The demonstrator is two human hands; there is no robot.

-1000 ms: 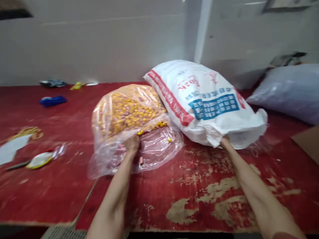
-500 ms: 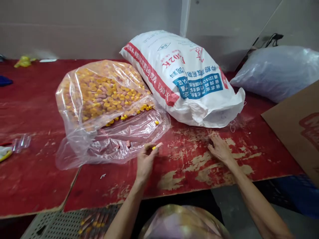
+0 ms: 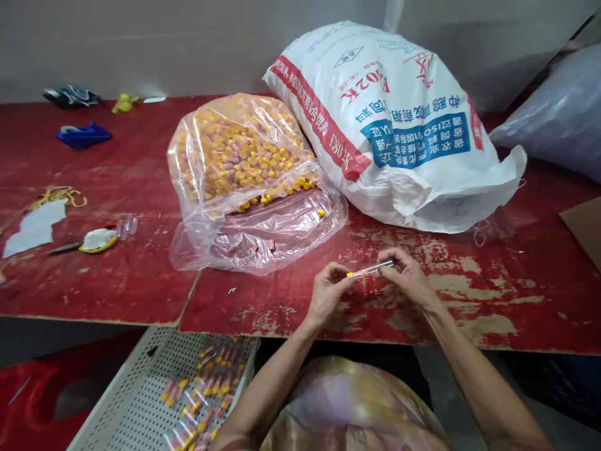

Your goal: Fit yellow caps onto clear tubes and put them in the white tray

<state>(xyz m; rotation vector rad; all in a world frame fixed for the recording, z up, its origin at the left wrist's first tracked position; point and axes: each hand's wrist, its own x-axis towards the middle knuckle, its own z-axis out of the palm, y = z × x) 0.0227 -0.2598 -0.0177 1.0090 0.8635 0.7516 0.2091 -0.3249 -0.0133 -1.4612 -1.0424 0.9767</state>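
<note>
Above the red tabletop, my left hand [image 3: 326, 294] pinches a small yellow-capped piece [image 3: 350, 274] with a pink part. My right hand [image 3: 407, 275] grips a clear tube [image 3: 370, 270] near its far end. The two meet in line, and the pink part seems to be at or inside the tube's mouth. Behind my left hand lies an opened clear plastic bag [image 3: 248, 147] full of yellow-and-pink pieces. A few loose pieces rest on its flattened front. Below the table edge, a white perforated basket [image 3: 136, 369] holds several clear tubes with yellow ends and pink insides.
A large white woven sack [image 3: 399, 125] stands behind my right hand. At the left lie scissors [image 3: 89, 243], a blue tape dispenser [image 3: 84, 134] and a white paper scrap [image 3: 35, 228]. A cardboard flap [image 3: 585, 228] and a translucent bag [image 3: 554, 116] are at the right.
My right hand has come off the tabletop with a clear tube and met the piece in my left hand. The view has swung left and down, showing more of the basket.
</note>
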